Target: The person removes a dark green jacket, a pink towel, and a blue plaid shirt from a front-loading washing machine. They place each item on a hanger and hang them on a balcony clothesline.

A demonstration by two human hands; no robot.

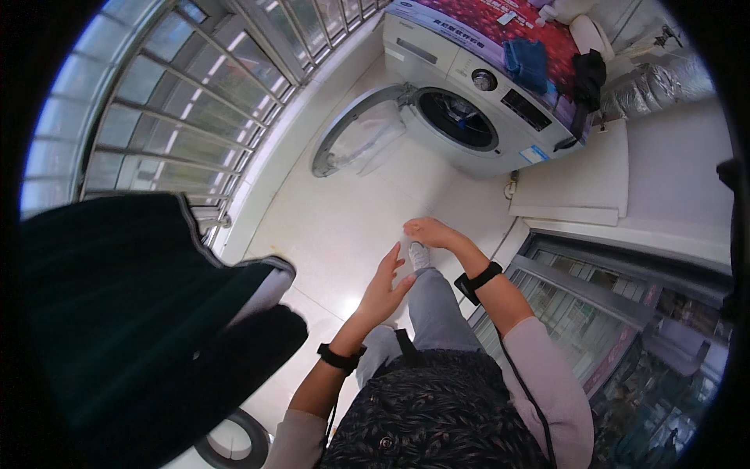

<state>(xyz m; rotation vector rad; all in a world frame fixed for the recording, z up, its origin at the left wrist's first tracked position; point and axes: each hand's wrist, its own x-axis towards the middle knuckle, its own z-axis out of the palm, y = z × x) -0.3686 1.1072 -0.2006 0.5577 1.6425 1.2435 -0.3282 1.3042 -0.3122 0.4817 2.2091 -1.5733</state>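
Both my hands are in front of my body, over the pale tiled floor, and neither holds anything. The fingers of my left hand (384, 287) are spread, thumb apart. My right hand (432, 232) is a little farther forward, its fingers bent and slightly blurred. Ahead stands a white front-loading washing machine (422, 64) with its round door (357, 132) swung out to the left. Inside the dark drum opening (457, 120) some bluish and whitish material shows, too dim to name. Folded blue denim (525, 63) and a black cloth (587, 76) lie on top of the machine.
Dark green and black garments (117, 305) hang close on the left. Behind them is a window with metal bars (193, 111). A sliding glass door (580, 287) stands at right, below a white panel (571, 170). A silver foil duct (650, 91) runs beside the machine.
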